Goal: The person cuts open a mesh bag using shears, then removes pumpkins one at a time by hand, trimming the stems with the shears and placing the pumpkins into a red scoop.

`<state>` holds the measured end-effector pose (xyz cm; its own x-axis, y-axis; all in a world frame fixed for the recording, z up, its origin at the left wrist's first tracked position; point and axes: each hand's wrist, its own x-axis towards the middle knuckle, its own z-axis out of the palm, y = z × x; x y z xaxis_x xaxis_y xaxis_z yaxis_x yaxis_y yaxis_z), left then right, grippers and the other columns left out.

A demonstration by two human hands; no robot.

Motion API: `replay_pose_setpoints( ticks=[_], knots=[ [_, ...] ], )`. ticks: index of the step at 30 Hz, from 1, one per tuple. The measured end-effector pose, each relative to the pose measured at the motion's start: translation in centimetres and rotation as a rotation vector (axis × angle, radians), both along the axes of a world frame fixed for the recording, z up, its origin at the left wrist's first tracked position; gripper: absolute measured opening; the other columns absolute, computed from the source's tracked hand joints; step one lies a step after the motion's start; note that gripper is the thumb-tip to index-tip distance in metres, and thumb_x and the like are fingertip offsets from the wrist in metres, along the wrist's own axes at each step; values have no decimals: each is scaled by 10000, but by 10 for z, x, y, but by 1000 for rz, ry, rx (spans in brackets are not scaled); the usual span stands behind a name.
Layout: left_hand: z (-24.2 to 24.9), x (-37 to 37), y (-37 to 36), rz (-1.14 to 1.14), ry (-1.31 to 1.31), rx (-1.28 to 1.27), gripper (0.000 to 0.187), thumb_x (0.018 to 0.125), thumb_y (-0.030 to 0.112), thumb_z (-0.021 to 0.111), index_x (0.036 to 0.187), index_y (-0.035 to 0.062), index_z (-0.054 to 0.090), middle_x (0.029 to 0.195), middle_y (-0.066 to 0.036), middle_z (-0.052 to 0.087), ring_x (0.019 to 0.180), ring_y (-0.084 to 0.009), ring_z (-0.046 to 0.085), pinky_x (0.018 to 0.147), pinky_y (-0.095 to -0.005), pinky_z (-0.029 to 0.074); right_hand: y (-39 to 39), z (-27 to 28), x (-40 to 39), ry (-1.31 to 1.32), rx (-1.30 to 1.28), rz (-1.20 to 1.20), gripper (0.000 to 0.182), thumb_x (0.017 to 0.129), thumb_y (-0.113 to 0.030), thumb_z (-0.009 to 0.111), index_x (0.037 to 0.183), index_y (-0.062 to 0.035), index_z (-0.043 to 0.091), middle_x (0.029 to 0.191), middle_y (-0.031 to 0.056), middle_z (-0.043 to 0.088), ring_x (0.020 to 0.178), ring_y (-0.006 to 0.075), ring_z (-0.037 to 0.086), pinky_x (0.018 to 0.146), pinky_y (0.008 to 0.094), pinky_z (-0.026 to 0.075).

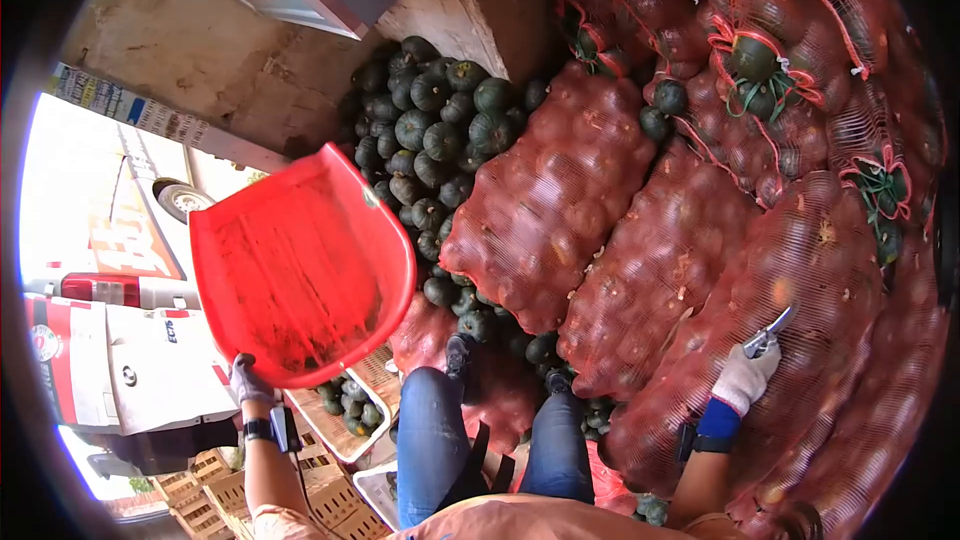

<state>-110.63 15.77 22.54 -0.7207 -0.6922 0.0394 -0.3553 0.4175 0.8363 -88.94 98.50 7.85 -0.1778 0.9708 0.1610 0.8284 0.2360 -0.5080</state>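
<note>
My gloved left hand (248,378) is closed on the lower left rim of a red plastic scoop (300,260). The scoop is wide and shallow, with dark scrapes and dirt inside, and no squash lies in it. In my gloved right hand (748,372) is a small knife (775,328), its silver blade pointing up and to the right. That hand is over a full red mesh sack (745,285). Dark green squashes (440,140) lie heaped beyond the scoop, between the wall and the sacks.
More filled mesh sacks (560,180) cover the right side, some tied with red and green string. A white crate (375,425) with squashes stands near my left leg (430,440). Slatted crates (325,485) are at lower left, and a white vehicle (150,360) is outside.
</note>
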Motion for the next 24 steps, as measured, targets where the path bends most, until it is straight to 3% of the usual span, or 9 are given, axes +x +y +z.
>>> replay_pose_setpoints(
  ticks=[4,5,7,8,9,13,18,20,24],
  knots=[
    [-50,-79,26,15,31,184,108,714,184,601,772,93,591,774,-76,564,709,-241,557,712,-381,495,-10,20,-9,-62,1,4,507,834,-105,622,1314,9,505,1229,195,601,1089,325,623,945,380,500],
    [-68,-100,35,20,97,484,122,733,188,585,779,76,599,793,-69,566,699,-241,556,702,-391,496,-17,32,-17,-65,-44,-37,548,818,-89,622,1344,-2,491,1247,186,599,1097,316,622,955,370,490],
    [-109,-139,28,5,66,623,110,732,188,584,778,89,596,799,-56,572,712,-239,555,720,-382,493,-19,36,-14,-100,-45,-58,560,812,-65,606,1355,-2,483,1238,173,600,1114,299,607,992,352,456],
    [-137,-164,24,-6,65,697,104,731,188,584,777,95,595,802,-49,574,719,-238,554,728,-378,491,-16,31,-18,-102,-41,-66,567,808,-53,597,1360,-2,479,1233,166,600,1123,290,599,1011,343,439],
    [-217,-198,-63,-208,74,593,55,740,178,587,757,127,575,793,-20,561,764,-225,537,779,-355,470,-17,26,-15,-92,14,-60,573,805,-42,593,1366,-11,478,1234,153,602,1117,273,600,1011,331,434],
    [-296,-265,-65,-185,-8,886,97,814,236,541,775,151,570,847,3,554,861,-181,511,877,-356,424,-13,15,-5,-46,46,-74,609,786,-40,565,1389,-56,480,1223,109,607,1109,236,589,1022,329,408],
    [-322,-311,-117,-401,113,597,200,830,305,570,905,133,639,973,-35,635,934,-221,574,959,-388,433,7,-1,14,-34,127,-76,639,774,-77,558,1408,-78,474,1270,136,599,1162,272,572,1051,353,388],
    [-286,-317,-72,-332,96,831,255,850,330,575,972,114,637,1044,-67,655,984,-254,595,986,-416,443,40,-17,44,-56,148,-48,659,774,-85,568,1424,-85,462,1253,137,610,1112,262,596,995,351,434],
    [-287,-336,-72,-500,290,956,508,959,407,479,1264,14,583,1262,-126,629,1177,-291,578,1081,-427,398,53,-27,54,251,86,0,680,786,-80,597,1447,-100,436,1078,51,614,860,180,589,777,314,497]
  ],
)
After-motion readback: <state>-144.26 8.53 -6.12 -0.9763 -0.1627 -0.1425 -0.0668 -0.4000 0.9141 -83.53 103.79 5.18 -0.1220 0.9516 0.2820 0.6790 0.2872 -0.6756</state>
